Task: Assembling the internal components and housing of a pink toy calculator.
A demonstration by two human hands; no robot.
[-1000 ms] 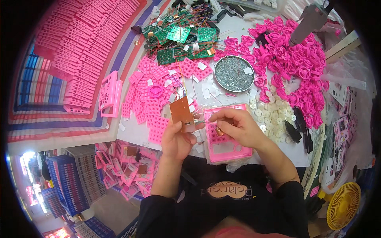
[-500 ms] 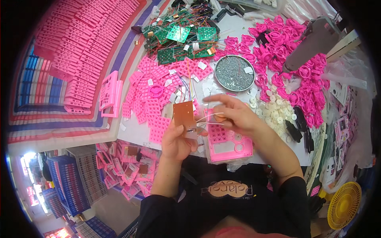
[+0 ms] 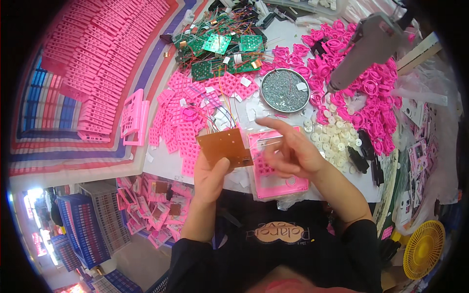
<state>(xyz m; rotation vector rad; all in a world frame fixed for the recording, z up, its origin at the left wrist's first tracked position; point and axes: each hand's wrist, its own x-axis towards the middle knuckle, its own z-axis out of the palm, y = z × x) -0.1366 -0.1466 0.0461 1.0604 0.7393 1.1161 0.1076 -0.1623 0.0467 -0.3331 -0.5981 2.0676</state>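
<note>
Brown board (image 3: 223,147), pinched in left hand (image 3: 210,178) — white wires (image 3: 266,143) beside right hand's (image 3: 296,155) half-spread fingers, hold unclear — tear-prone if tugged.

large lettering (image 3: 281,231) can be read across a tan print (image 3: 281,238) on the chest of the black t-shirt (image 3: 264,258), with smaller lettering (image 3: 304,242) at its lower right.

Left hand (image 3: 210,181) partly behind brown board (image 3: 222,146); pink case (image 3: 283,192) part-hidden.
</note>
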